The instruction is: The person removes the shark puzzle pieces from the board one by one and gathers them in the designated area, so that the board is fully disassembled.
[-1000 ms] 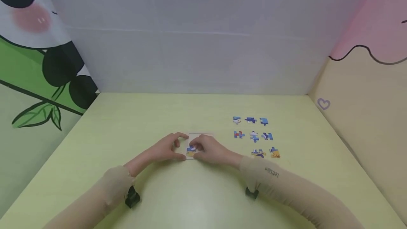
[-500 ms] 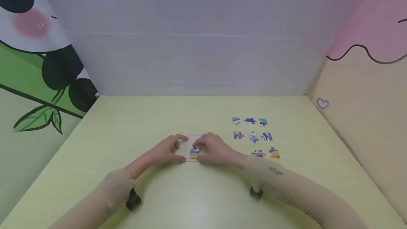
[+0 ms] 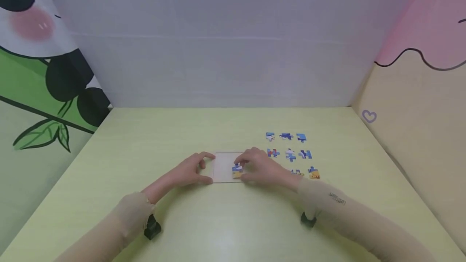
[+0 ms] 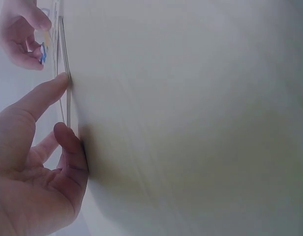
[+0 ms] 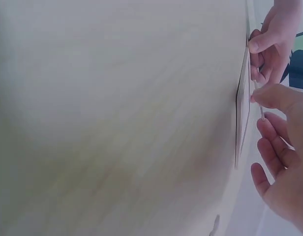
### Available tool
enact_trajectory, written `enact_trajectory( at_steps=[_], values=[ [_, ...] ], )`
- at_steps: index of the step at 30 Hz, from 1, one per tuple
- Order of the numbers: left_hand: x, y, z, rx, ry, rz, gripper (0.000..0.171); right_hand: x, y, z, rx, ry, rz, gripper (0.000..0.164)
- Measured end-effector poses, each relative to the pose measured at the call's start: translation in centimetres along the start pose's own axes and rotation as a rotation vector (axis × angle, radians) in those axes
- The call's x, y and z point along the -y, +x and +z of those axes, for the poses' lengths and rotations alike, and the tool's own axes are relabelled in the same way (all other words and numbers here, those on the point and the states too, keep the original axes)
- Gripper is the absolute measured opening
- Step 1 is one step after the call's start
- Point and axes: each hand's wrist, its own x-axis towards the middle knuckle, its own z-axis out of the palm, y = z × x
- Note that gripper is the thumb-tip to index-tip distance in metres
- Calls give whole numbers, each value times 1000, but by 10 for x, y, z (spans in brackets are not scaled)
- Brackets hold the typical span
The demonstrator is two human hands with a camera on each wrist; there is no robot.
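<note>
A flat, light puzzle tray with a thin raised rim lies on the table in front of me. My left hand holds its left side, index finger at the far corner and thumb at the near one. Over the tray's right part, my right hand pinches a blue-and-yellow jigsaw piece between thumb and fingers. Seen edge-on in the right wrist view, that piece stands just off the tray's surface. The right hand covers the tray's right end in the head view.
Several loose jigsaw pieces lie in rows to the right of the tray. One in the nearest row is partly hidden by my right wrist. A grey-white wall stands behind the table, with painted panels at both sides.
My right hand has carried the pinched jigsaw piece rightward, from the tray's left part to its right part, baring the tray's left and middle. My left hand has stayed at the tray's left edge.
</note>
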Motion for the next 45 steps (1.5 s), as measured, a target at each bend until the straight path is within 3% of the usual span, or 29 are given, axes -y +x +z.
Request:
enact_trajectory(
  at_steps=[14, 25, 45],
  values=[
    [0, -2, -1, -5, -13, 37, 73, -27, -35, -27, -61, -37, -10, 39],
    [2, -2, -1, -2, -24, 62, 72, -42, -51, -42, -100, -49, 39, 42],
    [3, -2, 0, -14, -19, 44, 71, -63, -68, -38, -59, -72, 102, 32]
  ],
)
